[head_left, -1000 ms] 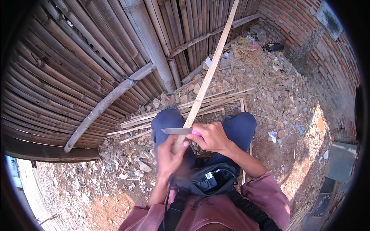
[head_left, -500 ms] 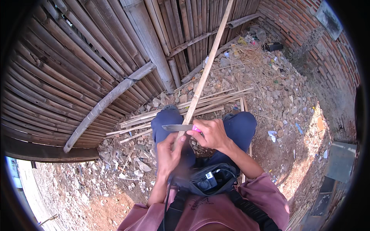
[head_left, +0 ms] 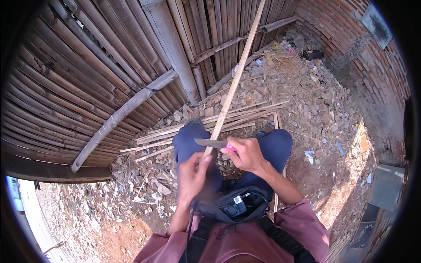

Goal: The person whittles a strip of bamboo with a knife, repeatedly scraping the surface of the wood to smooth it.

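A long, pale wooden strip (head_left: 234,83) slants up and away from between my knees toward the slatted wall. Wrapped round its near end is my left hand (head_left: 193,172), closed with the thumb along the wood. My right hand (head_left: 246,153) grips the pink handle of a knife (head_left: 211,143). The blade points left and lies across the strip, just beyond my left thumb. Whether the edge touches the wood or sits slightly above it, I cannot tell. The strip's lowest tip is hidden by my left hand.
Several loose wooden strips (head_left: 245,116) lie on the rubble beyond my knees. A bamboo slat wall (head_left: 87,83) rises at the left and ahead, with a brick wall (head_left: 333,30) at the far right. An open black bag (head_left: 237,206) rests at my waist.
The knife and my right hand have shifted a little to the right, and the blade now tilts slightly downward toward its handle. My left hand still holds the strip in nearly the same place.
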